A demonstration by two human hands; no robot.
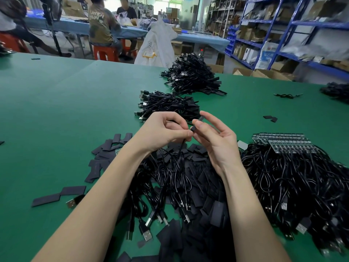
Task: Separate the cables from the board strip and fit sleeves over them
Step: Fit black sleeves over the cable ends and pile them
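Both hands up over the desk [56, 114] now. My left hand [166, 133] pinches a cable [182, 148] near its top end, the rest dangling down into the cable heap [170, 178] below. My right hand [215, 137] holds a sleeve [197, 123] between thumb and forefinger, other fingers loose. Sleeve tip and cable end are touching or nearly so, I can't tell which. The sleeve's long axis tilts up and away to the right, so I reckon the cable end has to line up with that slant to slide in. Loose sleeves [105, 152] lie beneath; the board strip [283, 142] sits well right.
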